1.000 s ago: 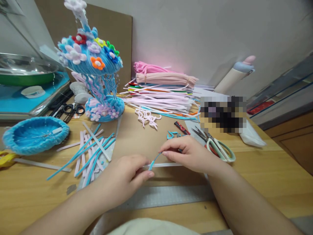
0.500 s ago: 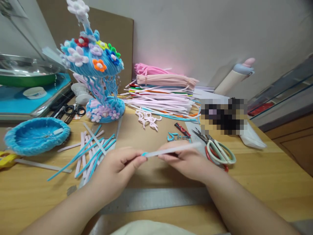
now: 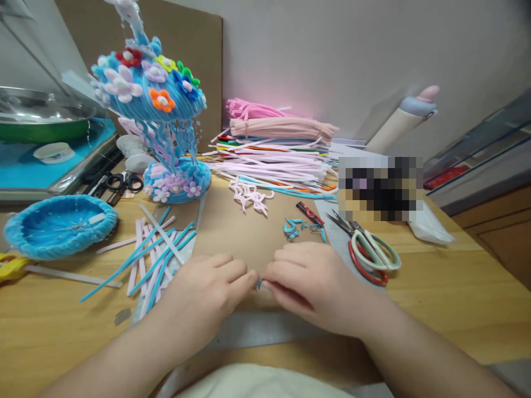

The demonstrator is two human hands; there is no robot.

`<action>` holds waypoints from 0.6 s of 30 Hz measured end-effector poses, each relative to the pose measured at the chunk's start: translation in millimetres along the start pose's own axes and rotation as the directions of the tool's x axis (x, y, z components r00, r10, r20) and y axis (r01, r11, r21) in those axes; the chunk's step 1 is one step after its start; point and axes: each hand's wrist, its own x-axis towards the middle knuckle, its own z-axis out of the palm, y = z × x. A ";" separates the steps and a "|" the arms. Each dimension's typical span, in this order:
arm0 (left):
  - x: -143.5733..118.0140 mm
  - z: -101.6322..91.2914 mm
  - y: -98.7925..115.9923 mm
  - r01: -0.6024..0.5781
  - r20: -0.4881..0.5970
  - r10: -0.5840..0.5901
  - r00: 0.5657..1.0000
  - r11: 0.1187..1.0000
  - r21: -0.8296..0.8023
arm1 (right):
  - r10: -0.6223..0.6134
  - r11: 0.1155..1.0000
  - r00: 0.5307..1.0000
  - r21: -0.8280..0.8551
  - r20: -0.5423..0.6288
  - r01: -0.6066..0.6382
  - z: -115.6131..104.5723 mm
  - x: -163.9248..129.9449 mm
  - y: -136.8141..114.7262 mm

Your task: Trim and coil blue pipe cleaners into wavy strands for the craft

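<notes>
Evidently, in the head view, the step in hand is fine fingertip work on a short blue pipe cleaner piece (image 3: 259, 284), judging by how the two hands meet over it. The left hand (image 3: 209, 290) and the right hand (image 3: 309, 279) are pressed close together, fingertips nearly touching, and both pinch the small blue bit between them; only its tip shows, so how it is bent cannot be told. It sits right between the hands, just above the brown paper (image 3: 232, 232) on the worktop (image 3: 456, 298). Any further move would call for a firm pinch and a small twist, as the piece is tiny.

Just left of the left hand lies a scatter of blue and pink strips (image 3: 160, 254). Near the right hand, to its right, lie scissors (image 3: 367, 251), and just beyond its fingers some blue scraps (image 3: 292, 228). Well beyond the left hand stands the flowered blue ornament (image 3: 160, 116), and a blue woven bowl (image 3: 58, 224) lies far to its left.
</notes>
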 end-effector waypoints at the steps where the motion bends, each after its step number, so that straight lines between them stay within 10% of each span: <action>1: -0.2 -1.6 -1.1 -0.032 -0.015 0.031 0.999 0.997 -0.073 | 0.012 0.996 1.000 0.088 0.005 -0.013 -3.5 0.7 5.7; 6: -2.9 -6.0 -6.6 -0.006 -0.140 -0.071 0.988 0.874 -0.485 | 0.113 0.862 0.991 0.488 0.074 -0.135 -5.2 3.0 27.2; 10: -3.3 1.2 -7.8 0.175 -0.184 -0.351 0.918 0.776 -0.607 | 0.223 0.877 0.968 0.409 0.117 -0.252 7.2 4.8 17.3; 14: -1.3 10.2 -8.0 0.376 -0.184 -0.496 0.849 0.810 -0.450 | 0.220 0.973 0.968 0.050 0.118 -0.227 20.4 4.7 -3.9; 18: -0.4 9.6 -7.0 0.405 -0.144 -0.417 0.897 0.908 -0.109 | 0.131 0.985 0.988 -0.119 0.082 -0.121 22.0 0.4 -11.9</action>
